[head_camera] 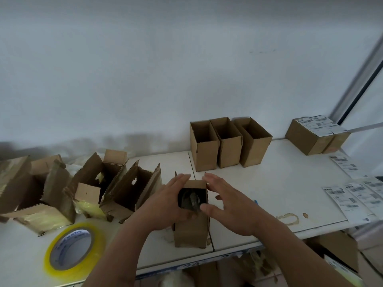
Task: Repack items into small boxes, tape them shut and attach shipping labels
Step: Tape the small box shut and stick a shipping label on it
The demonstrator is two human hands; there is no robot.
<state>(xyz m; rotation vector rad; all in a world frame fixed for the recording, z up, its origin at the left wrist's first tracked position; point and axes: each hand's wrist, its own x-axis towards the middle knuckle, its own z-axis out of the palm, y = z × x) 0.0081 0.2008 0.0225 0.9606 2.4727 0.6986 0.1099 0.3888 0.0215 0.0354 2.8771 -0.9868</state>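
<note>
Two bare hands at a small open cardboard box (191,228) near the front edge of a white table (279,183).

Left hand (165,204) against the box's left side, fingers laid straight up along it to the far rim, thumb near the opening. Right hand (226,206) just right of the box, fingers spread and relaxed, gripping nothing, thumb tip at the near right rim. Inside the box, a dark wrapped item (191,200), details unclear. Farther back, three empty upright boxes (228,150) in a touching row. At far right, two closed boxes (310,139) with labels on top. Loose shipping labels (356,195) along the right edge. To the left, torn opened boxes (87,189). At near left, a roll of clear yellowish tape (72,249) lying flat.
</note>
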